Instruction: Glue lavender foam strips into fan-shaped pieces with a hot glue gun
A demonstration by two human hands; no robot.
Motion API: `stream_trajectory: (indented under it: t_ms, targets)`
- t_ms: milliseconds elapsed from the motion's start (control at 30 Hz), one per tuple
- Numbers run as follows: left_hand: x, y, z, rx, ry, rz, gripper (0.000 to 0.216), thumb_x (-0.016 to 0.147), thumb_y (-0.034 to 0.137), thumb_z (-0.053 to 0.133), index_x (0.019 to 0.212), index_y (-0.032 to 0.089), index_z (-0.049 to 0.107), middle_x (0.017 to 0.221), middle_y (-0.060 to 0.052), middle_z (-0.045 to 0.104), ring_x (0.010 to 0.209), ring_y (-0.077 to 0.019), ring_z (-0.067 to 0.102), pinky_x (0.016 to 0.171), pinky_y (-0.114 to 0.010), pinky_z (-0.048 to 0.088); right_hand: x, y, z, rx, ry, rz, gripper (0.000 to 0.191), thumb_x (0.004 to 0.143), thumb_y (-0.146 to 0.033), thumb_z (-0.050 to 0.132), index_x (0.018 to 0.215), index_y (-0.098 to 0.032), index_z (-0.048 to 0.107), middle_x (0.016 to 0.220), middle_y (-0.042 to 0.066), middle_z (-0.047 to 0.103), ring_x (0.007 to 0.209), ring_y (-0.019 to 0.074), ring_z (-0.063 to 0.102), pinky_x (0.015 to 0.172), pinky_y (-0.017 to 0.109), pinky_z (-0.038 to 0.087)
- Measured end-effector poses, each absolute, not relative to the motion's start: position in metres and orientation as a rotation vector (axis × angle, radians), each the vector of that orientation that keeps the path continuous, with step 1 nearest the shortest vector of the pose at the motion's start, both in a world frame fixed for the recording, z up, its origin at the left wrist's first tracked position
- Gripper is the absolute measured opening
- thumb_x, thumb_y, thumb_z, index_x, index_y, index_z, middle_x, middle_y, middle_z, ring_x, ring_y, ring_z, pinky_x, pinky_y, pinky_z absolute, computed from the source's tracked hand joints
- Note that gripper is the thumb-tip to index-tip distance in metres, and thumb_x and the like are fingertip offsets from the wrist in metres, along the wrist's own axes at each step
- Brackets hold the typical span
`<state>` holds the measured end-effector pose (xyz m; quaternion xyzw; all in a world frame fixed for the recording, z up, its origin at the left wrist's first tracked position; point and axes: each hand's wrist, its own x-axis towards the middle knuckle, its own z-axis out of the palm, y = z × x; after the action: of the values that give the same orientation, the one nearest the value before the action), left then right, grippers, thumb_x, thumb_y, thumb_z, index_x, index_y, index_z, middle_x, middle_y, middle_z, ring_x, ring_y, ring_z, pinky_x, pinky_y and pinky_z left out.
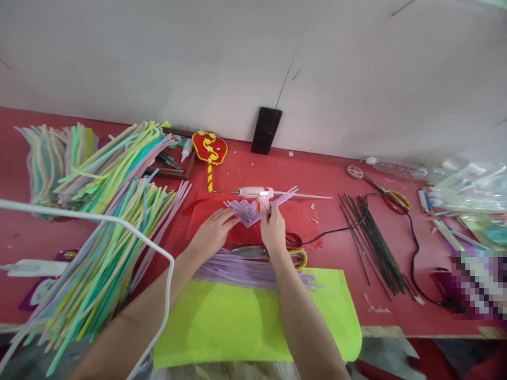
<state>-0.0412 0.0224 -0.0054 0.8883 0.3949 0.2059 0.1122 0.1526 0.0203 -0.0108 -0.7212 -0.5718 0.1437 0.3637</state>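
My right hand point(273, 227) is closed around the handle of a pale pink hot glue gun point(251, 192), its nozzle pointing left and a glue stick out of its back. My left hand point(214, 229) grips the left edge of a lilac chevron of pipe cleaners point(248, 212) with thumb and fingers. The chevron lies under the glue gun, on a red sheet point(206, 216). Close below are scissors point(249, 252) with yellow and red handles, on loose lilac pipe cleaners point(237, 272). My right wrist hides part of the scissors.
Bundles of coloured pipe cleaners point(114, 264) fill the left side. A yellow-green cloth point(237, 322) lies at the front edge. Dark green stems point(380, 248), a black cord point(414, 237) and more scissors point(380, 187) are on the right. A phone point(266, 130) leans on the wall.
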Motion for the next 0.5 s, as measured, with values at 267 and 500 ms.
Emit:
stream_trajectory:
  t_ms: [267,500]
  targets:
    - [-0.018,0.000,-0.006,2.571,0.824,0.436,0.040,0.088,0.015,0.047,0.125,0.024,0.055,0.135,-0.007,0.054,0.128,-0.0198,0.046,0.112,-0.045,0.035,0.150,0.021,-0.015,-1.847,-1.448,0.380,0.045,0.093,-0.047,0.032,0.114,-0.015,0.056,0.097,0.015,0.068,0.089,0.0251,0.063,0.076,0.035,0.046]
    - [-0.024,0.007,-0.011,2.583,0.906,0.542,0.039,0.087,0.012,0.044,0.123,0.022,0.057,0.131,-0.008,0.056,0.126,-0.0199,0.048,0.111,-0.044,0.037,0.153,0.022,-0.015,-1.856,-1.450,0.418,0.046,0.092,-0.050,0.032,0.111,-0.016,0.057,0.093,0.013,0.068,0.085,0.0244,0.064,0.073,0.033,0.046]
